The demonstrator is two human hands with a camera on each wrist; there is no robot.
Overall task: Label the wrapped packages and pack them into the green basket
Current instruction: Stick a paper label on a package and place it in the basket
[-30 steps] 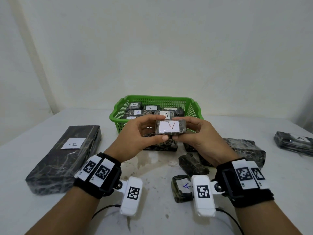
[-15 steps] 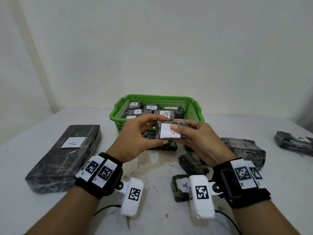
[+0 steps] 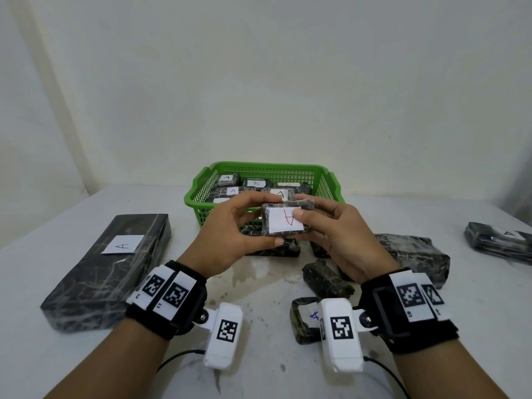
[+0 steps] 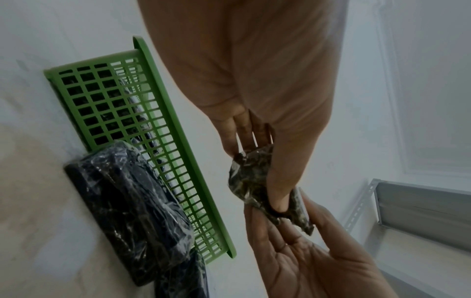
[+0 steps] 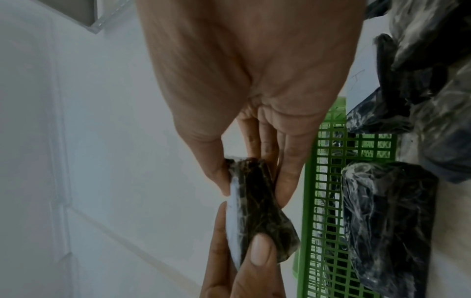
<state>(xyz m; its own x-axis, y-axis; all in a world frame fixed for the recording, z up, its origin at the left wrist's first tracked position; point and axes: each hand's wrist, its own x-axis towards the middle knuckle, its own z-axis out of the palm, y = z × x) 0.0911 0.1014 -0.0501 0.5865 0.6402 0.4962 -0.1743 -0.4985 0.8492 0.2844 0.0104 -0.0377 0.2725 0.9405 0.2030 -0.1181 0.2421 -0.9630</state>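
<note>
Both hands hold one small dark wrapped package (image 3: 288, 217) in the air just in front of the green basket (image 3: 198, 197). Its white label (image 3: 283, 220) with a red letter faces me. My left hand (image 3: 230, 226) grips its left end between thumb and fingers. My right hand (image 3: 331, 226) grips the right end, with the thumb pressing on the label's right edge. The left wrist view shows the package (image 4: 251, 181) pinched from both sides; the right wrist view shows the package (image 5: 257, 203) edge-on. The basket holds several labelled packages (image 3: 256, 184).
A long dark package labelled A (image 3: 115, 263) lies at the left. Several small wrapped packages (image 3: 325, 279) lie under and in front of my hands, one marked with a blue A (image 3: 305, 318). A bigger one (image 3: 414, 254) and a far-right one (image 3: 501, 240) lie to the right.
The package has been tilted so its labelled face turns up toward me, and my right thumb has slid onto the label's right edge. Both hands stay in place before the basket.
</note>
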